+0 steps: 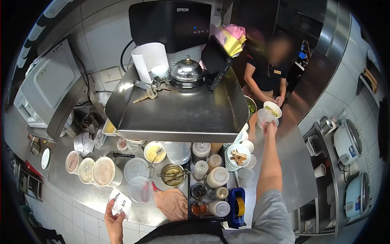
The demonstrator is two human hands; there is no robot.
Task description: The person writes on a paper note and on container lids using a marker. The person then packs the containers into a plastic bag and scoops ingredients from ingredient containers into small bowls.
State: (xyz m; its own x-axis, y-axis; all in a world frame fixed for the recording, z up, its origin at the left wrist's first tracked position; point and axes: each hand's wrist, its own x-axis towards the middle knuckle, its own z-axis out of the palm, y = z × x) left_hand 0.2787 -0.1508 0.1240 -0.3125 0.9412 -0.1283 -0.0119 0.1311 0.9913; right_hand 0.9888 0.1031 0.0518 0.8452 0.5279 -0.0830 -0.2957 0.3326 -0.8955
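Observation:
Low on the left, my left hand pinches a white paper slip with dark handwriting, close to the counter's front edge. My right hand is stretched far forward on the right, its fingers closed on a translucent plastic lid. Just beyond it is a white bowl of food with green bits; the lid overlaps its near side, and whether my fingers also touch the bowl I cannot tell. Clear round lids and a tan cloth lie right of the slip.
A raised steel shelf carries a bell, keys and a printer. Below stand tubs, bottles and a blue tape dispenser. A co-worker stands beyond the bowl; rice cookers are at right.

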